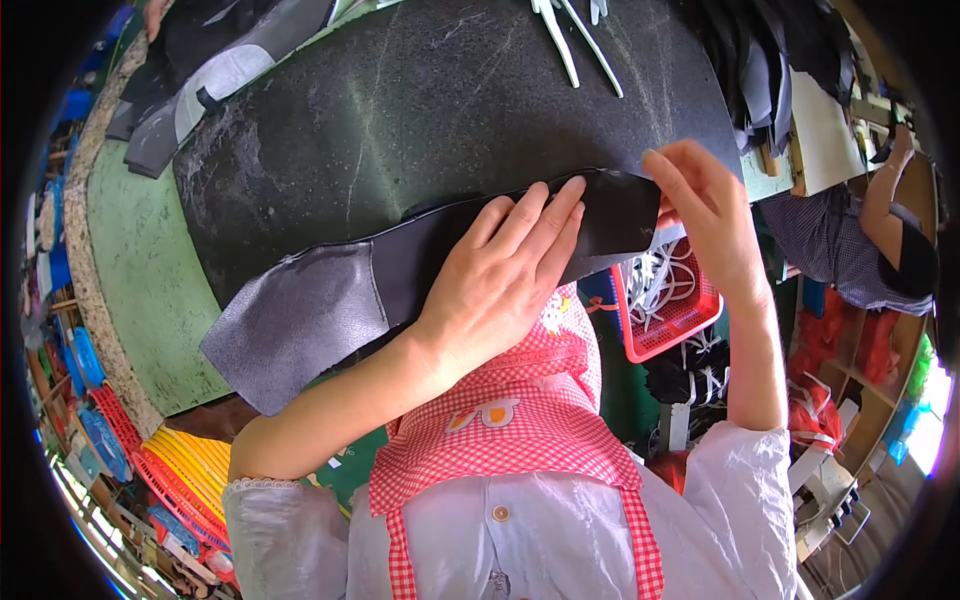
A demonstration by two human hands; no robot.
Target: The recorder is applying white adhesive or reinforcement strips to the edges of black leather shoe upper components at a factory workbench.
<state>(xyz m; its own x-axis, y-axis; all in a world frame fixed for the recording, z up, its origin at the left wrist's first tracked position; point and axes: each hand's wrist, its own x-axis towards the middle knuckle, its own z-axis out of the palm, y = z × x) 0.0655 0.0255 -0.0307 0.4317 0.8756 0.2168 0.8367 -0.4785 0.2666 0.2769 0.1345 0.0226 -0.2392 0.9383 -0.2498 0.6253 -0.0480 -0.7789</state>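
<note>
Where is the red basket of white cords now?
Right of centre in the head view: the basket shows just below the right hand, to the right of the apron.

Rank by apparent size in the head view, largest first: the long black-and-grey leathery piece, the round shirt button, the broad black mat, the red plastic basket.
1. Black mat
2. Leathery piece
3. Red basket
4. Shirt button

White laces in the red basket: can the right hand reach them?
Probably yes. The white laces lie in an open red basket, just below the right hand in the picture, mostly uncovered. But the hand is at the end of the black piece and may have to leave it first.
</note>
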